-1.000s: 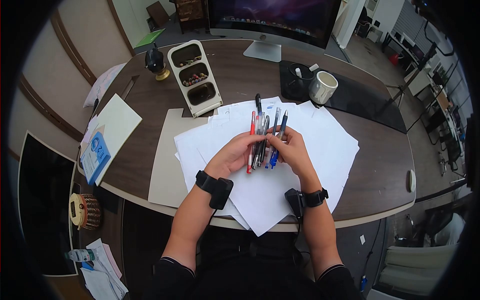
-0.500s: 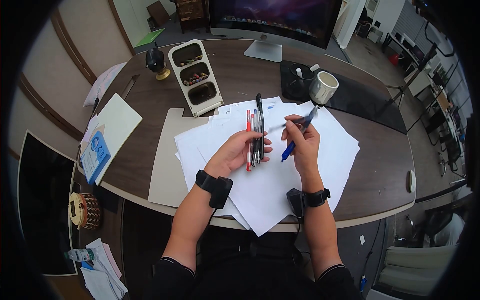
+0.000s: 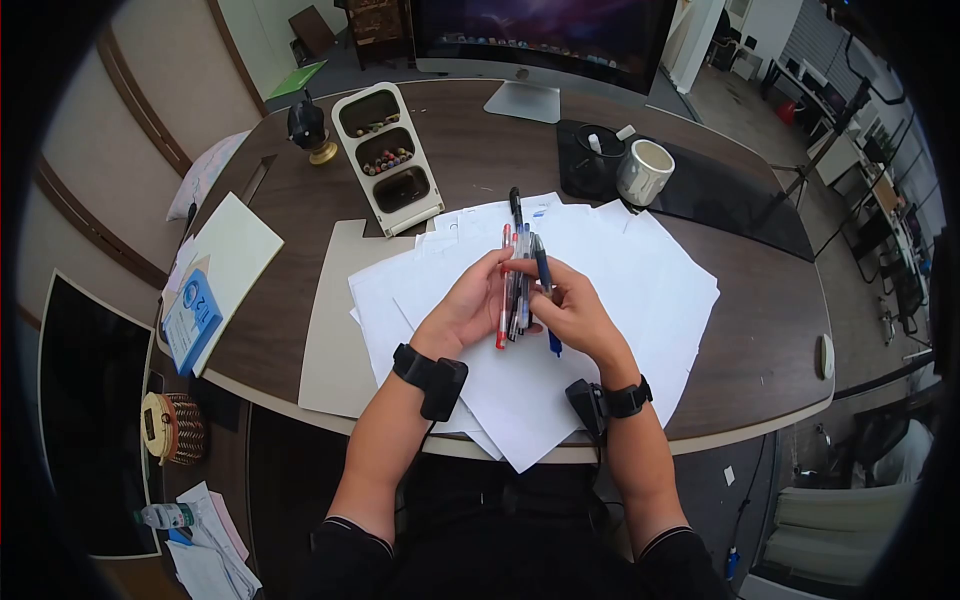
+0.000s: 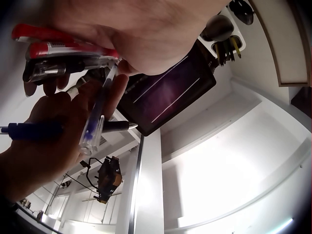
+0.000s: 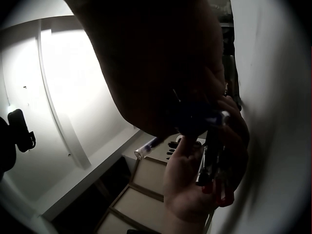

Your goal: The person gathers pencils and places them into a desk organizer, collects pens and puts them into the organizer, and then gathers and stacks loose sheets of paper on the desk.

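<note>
Over the paper sheets, my left hand (image 3: 468, 302) grips a bundle of pens upright, with red pens (image 4: 73, 50) and black pens (image 4: 53, 69) among them. My right hand (image 3: 575, 312) is close against the bundle's right side, its fingers reaching across the pens. It holds a blue pen (image 4: 36, 130) with a dark front end. In the left wrist view, a clear-barrelled pen (image 4: 93, 127) with blue ink slants between the two hands; I cannot tell which one holds it. The right wrist view is dark, and the right hand there covers much of the bundle.
White paper sheets (image 3: 640, 300) spread under my hands on the desk. Behind stand a white organizer (image 3: 425, 215) with pencils, a monitor (image 3: 540, 40) and a mug (image 3: 646, 175) by a black mat (image 3: 730, 210). A blue booklet (image 3: 195, 315) lies at the left.
My right hand moved away to the right with blue-coloured pens, then came back left against the bundle, with the blue pen still in it. The left hand stayed nearly in place, holding the bundle.
</note>
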The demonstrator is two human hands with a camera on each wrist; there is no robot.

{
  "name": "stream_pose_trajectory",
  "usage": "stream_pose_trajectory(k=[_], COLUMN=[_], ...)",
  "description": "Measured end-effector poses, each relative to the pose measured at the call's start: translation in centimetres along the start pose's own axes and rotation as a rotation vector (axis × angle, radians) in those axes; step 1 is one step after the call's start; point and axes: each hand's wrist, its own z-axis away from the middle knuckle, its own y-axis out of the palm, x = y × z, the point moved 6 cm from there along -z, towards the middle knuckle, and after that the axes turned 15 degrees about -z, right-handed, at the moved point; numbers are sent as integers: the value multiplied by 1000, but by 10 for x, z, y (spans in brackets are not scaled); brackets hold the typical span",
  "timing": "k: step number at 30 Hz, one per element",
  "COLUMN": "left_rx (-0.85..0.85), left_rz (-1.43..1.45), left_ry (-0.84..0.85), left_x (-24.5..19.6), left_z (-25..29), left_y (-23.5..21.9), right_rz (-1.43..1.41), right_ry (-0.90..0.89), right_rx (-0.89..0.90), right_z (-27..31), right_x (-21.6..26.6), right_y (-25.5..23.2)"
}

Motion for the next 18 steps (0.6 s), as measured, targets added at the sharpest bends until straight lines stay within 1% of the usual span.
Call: stream_pose_trajectory(k=[3, 4, 6, 9, 10, 13, 14, 18], left_rx=[78, 103, 75, 22, 2, -29, -31, -16], left_rz=[9, 11, 22, 6, -6, 1, -7, -40], left_ry=[-6, -6, -19, -45, -54, -99, -107, -111], left_x=[4, 6, 6, 3, 2, 5, 5, 6], left_z=[-2, -2, -1, 3, 4, 3, 3, 3], left_y=[-1, -1, 1, 4, 3, 2, 2, 7], right_rz=[128, 83, -8, -133, -158, -145, -107, -334], right_ry=[14, 48, 116, -4, -12, 95, 125, 189], right_rx=[27, 0, -53, -132, -171, -347, -351, -347], right_z=[-1, 0, -1, -7, -8, -3, -5, -5], right_x=[-6, -7, -6, -12, -12, -6, -12, -22], right_y=[-2, -3, -3, -13, -17, -26, -34, -38])
